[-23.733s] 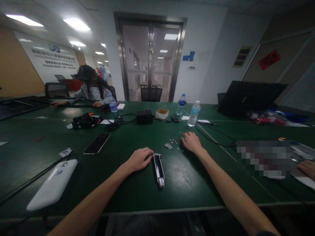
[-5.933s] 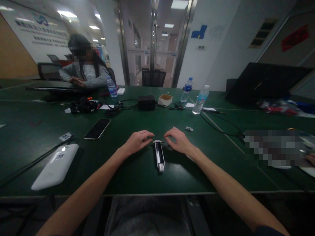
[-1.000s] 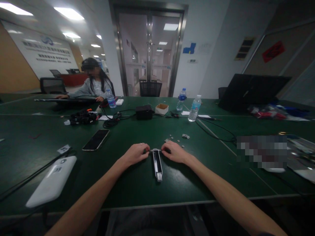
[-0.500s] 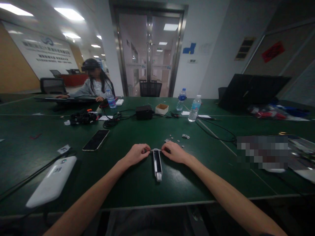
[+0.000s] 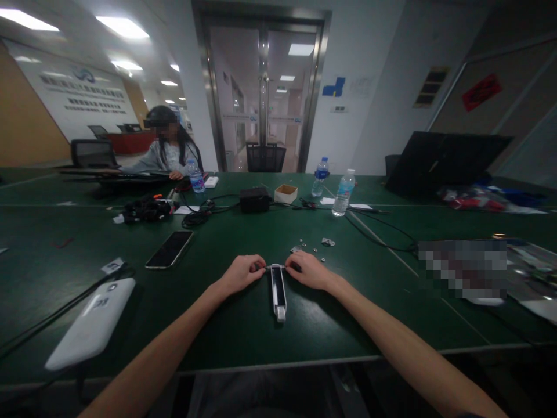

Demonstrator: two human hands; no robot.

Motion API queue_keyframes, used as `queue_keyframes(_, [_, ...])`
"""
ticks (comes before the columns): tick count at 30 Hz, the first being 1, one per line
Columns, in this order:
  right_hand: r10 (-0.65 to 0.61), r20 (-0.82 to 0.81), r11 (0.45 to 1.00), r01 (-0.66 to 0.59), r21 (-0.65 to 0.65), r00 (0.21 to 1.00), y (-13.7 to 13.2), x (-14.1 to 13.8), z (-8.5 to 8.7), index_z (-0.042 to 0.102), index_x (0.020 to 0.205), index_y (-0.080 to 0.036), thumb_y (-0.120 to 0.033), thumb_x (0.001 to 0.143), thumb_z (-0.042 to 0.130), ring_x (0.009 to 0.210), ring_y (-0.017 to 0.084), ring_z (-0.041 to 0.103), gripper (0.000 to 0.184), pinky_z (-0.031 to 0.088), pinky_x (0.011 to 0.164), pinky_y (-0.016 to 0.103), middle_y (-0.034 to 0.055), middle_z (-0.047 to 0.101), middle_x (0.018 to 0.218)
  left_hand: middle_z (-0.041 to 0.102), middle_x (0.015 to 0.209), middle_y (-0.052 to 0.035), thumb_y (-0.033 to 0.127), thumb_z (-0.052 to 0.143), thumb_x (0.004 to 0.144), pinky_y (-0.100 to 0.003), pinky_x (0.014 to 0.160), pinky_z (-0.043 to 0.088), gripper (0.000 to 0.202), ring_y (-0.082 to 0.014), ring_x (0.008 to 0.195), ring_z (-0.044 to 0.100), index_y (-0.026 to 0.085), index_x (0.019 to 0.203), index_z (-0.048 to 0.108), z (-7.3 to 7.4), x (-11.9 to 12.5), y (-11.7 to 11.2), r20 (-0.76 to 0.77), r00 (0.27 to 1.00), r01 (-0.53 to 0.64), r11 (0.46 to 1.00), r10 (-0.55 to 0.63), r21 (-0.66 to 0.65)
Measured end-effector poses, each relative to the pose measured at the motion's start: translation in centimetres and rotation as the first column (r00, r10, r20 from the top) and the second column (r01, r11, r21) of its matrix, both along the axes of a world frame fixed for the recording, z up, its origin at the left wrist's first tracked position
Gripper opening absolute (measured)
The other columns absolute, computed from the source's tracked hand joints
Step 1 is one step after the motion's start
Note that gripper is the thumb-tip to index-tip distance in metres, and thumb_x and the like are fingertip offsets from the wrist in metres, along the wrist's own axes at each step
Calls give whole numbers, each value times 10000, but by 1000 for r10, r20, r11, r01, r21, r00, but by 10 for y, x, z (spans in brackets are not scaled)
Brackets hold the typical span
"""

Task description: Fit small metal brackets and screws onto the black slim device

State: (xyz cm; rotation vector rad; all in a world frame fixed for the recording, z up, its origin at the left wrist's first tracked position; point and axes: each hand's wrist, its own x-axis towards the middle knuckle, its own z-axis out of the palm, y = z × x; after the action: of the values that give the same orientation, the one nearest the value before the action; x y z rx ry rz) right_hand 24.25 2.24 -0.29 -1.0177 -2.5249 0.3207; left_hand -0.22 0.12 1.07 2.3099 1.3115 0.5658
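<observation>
A slim white device with a dark inset [image 5: 277, 290] lies lengthwise on the green table, a pale block at its near end. My left hand [image 5: 244, 273] rests on the left of its far end, thumb and fingertips pinched together. On the other side my right hand [image 5: 310, 270] makes a like pinch. A thin piece [image 5: 269, 266] shows between the left fingertips and the device's far end; its kind is too small to tell. Just beyond my right hand lie several small ring-like parts [image 5: 315, 250] and a small flat metal-looking piece [image 5: 328, 242].
A dark phone [image 5: 169, 249] and a white casing [image 5: 93, 322] lie left. Behind are a black box [image 5: 255, 198], an open carton [image 5: 286, 193], cables and water bottles [image 5: 343, 193]. A tray [image 5: 522, 267] stands right. A person [image 5: 169, 139] sits across the table at left.
My hands and the slim device stay in the same place. The seated person's far hand is no longer clearly visible behind the flat black panel.
</observation>
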Motion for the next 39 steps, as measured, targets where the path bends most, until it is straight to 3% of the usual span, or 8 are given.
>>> queue_keyframes(18, [-12,5,1000,12,-3,1000,0,0,-1,614,882,-168,-215,885,542,797,157,546,86,425,705,276,47,610,861,650,820,-12,295,551,821,-224,602,460,204,-123,652,570,163,945,644,4,1,0,19,1000,-20,998,21,-57])
queue_keyframes(39, [-12,21,1000,12,-6,1000,-2,-2,3,624,882,-155,-194,877,538,791,156,545,94,423,707,273,49,611,844,631,784,-10,310,553,847,-237,599,427,209,-136,673,560,162,956,652,-5,-2,5,7,1000,6,1000,-6,8])
